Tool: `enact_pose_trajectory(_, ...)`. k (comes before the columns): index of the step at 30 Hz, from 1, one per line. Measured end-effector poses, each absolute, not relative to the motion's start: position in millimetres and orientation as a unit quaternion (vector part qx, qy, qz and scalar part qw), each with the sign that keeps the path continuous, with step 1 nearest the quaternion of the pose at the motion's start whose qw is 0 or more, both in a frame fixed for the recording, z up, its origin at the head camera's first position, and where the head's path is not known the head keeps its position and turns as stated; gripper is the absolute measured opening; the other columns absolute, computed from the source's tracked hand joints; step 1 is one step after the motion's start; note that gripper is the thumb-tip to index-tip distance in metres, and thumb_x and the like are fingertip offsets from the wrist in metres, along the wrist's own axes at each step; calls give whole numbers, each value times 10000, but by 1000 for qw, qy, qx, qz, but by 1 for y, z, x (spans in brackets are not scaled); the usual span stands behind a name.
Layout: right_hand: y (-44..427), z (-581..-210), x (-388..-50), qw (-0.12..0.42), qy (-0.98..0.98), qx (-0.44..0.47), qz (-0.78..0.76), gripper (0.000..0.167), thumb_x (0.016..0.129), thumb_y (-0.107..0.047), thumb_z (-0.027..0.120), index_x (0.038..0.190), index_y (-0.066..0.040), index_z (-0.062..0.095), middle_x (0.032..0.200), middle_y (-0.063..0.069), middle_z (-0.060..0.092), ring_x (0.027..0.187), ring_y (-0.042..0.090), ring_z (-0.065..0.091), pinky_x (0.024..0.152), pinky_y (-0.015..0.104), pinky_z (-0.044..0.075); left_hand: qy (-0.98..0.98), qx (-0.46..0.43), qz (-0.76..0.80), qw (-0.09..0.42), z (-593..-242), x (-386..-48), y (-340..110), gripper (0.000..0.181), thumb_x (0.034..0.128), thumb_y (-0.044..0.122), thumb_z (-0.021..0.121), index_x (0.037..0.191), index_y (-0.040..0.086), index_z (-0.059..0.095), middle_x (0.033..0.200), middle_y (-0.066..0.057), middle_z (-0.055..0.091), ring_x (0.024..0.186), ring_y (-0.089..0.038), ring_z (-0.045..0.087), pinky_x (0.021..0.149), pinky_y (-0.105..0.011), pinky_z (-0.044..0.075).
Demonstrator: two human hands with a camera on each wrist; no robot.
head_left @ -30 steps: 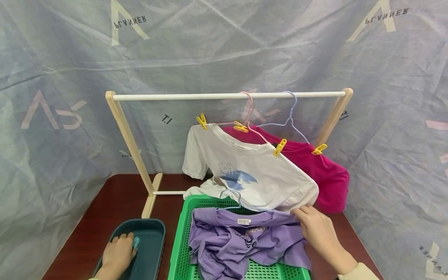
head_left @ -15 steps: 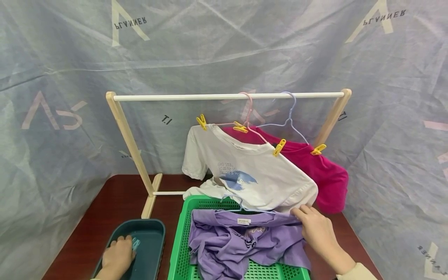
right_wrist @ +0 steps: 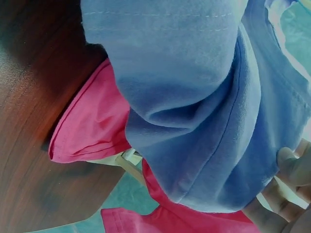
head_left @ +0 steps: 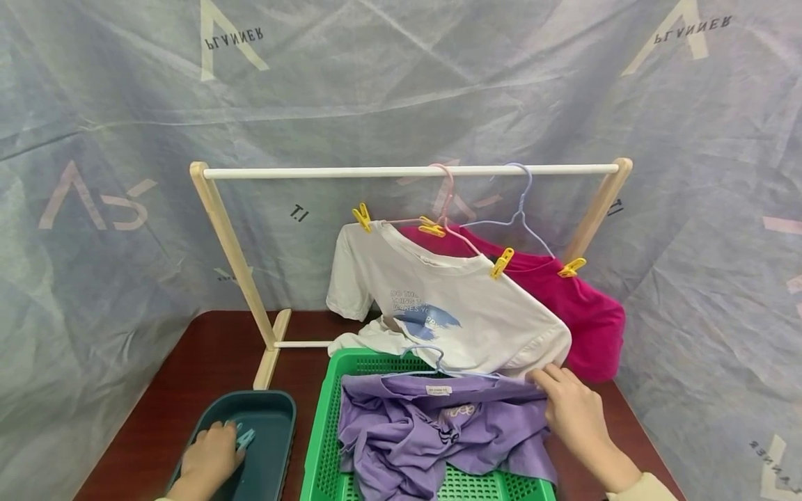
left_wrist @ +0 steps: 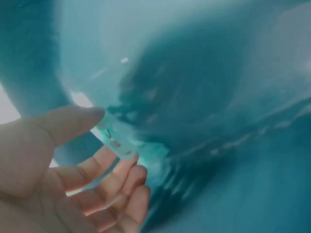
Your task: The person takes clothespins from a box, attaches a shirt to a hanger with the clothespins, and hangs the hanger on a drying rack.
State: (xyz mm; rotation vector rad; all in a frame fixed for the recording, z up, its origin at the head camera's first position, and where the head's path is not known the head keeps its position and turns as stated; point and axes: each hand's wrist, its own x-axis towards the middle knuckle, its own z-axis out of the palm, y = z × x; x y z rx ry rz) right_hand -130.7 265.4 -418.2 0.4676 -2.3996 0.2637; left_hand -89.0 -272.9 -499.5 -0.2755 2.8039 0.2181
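Note:
In the dark teal tray (head_left: 285, 424) at the lower left, my left hand (head_left: 209, 456) pinches a light blue clothespin (head_left: 246, 438) between thumb and fingers. The left wrist view shows the clothespin (left_wrist: 116, 141) close up, near the tray floor. My right hand (head_left: 573, 409) pinches the right shoulder of a purple T-shirt (head_left: 501, 424), which appears blue in the right wrist view. A light blue hanger (head_left: 438, 365) sits in the shirt's neck, its hook standing above the collar. The shirt lies bunched over a green basket (head_left: 319, 424).
Behind the basket stands a rack with a white rail (head_left: 313, 172). A white T-shirt (head_left: 464, 306) on a pink hanger (head_left: 447, 191) and a magenta T-shirt (head_left: 595, 320) on a blue hanger (head_left: 521, 195) hang there, held by yellow clothespins (head_left: 501, 264). The dark red table (head_left: 163, 390) lies beneath.
The light blue clothespin has turned and shows more clearly beside my left fingers. My right hand, with the shirt's shoulder, has shifted slightly right, and the hanger's hook has moved right too.

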Motion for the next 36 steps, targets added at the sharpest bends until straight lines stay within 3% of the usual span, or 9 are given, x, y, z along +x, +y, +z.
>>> enact_pose_trajectory(5, 266, -416, -131, 347, -913, 179, 116, 395, 594, 109, 476, 775, -212, 617, 703, -86, 515, 642, 139, 524, 357, 241, 249, 985, -83, 97, 112, -477, -91, -266, 386, 762, 246, 705, 979, -45, 571, 827, -134, 598, 729, -287, 587, 576, -444, 461)
enact_pose_trajectory(11, 266, -414, -131, 361, -907, 174, 132, 387, 622, 102, 437, 777, -203, 618, 697, -82, 503, 647, 133, 514, 360, 244, 242, 987, -66, 144, 40, -454, -93, -256, 209, 784, 187, 679, 859, 37, 554, 696, -36, 505, 588, -149, 470, 479, -309, 374)
enact_pose_trajectory(17, 265, -411, -130, 368, -902, 166, 149, 387, 614, 104, 450, 781, -199, 623, 716, -83, 530, 661, 125, 516, 365, 255, 257, 981, -18, 182, -59, -434, -99, -240, 219, 770, 154, 687, 915, 27, 584, 744, -57, 528, 593, -137, 431, 477, -254, 340)
enact_pose_trajectory(25, 265, -408, -131, 369, -899, 155, 176, 302, 660, 71, 551, 804, -183, 627, 776, -74, 568, 688, 134, 541, 379, 278, 282, 967, 48, 204, -146, -408, -105, -213, 185, 767, 153, 702, 918, 102, 607, 781, -14, 543, 655, -132, 416, 547, -259, 335)
enact_pose_trajectory(36, 262, -400, -133, 379, -891, 148, 203, 280, 675, 64, 565, 816, -167, 639, 798, -68, 576, 717, 149, 529, 379, 302, 302, 937, 173, 213, -218, -382, -109, -191, 247, 756, 141, 731, 976, 138, 618, 887, 49, 541, 763, -89, 403, 611, -239, 351)
